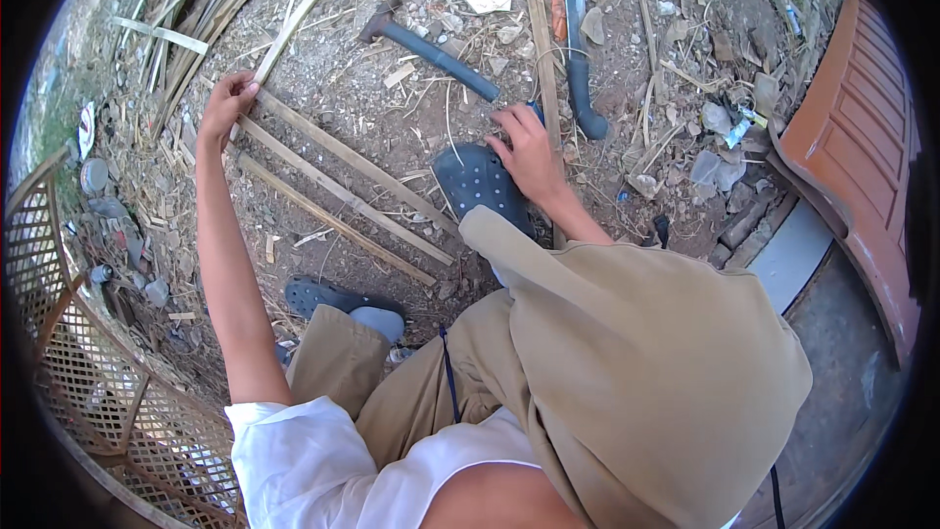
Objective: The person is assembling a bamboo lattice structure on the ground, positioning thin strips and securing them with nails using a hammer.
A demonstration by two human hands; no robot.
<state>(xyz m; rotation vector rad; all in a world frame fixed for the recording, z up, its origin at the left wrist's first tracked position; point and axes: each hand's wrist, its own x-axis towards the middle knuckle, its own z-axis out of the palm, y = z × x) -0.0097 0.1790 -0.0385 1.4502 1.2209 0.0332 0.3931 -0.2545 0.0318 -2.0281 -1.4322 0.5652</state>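
Note:
My left hand (230,106) is pinched on the end of a pale bamboo strip (305,12) that stretches away toward the far side. Beside that hand, several split bamboo strips (343,186) lie slanting across the dirt toward my feet. My right hand (532,159) rests over the dark clog (478,181) on my right foot, thumb and bent fingers apart, with no held thing visible. Just beyond its fingers lies a hammer (436,57) with a blue handle. To its right is a long-bladed tool (578,69) with a dark blue curved handle, next to an upright-lying wood strip (543,49).
More bamboo strips (201,0) are piled at the far left. A woven lattice basket (147,421) stands at the near left. An orange-brown ribbed panel (852,147) leans at the right. Stones, wood chips and plastic scraps (715,168) litter the ground.

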